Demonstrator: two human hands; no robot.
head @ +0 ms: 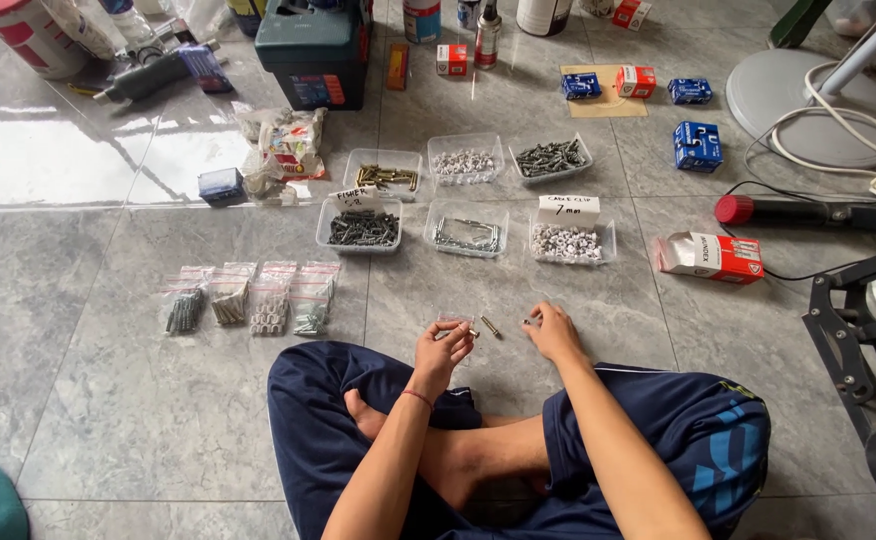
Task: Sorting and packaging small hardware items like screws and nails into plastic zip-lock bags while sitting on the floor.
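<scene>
I sit cross-legged on a grey tiled floor. My left hand (444, 345) is raised a little off the floor and pinches a small clear plastic bag (455, 322) together with a brass-coloured screw. My right hand (553, 330) rests low near the floor, its fingertips closed on a small dark screw (530, 322). Between the two hands a loose screw (490, 326) lies on the tile.
Several clear trays of screws, plugs and clips (466, 235) stand in two rows ahead. Filled small bags (250, 298) lie to the left. A red-and-white box (710, 256), blue boxes (696, 146), a toolbox (316, 50) and a fan base (808, 95) surround them.
</scene>
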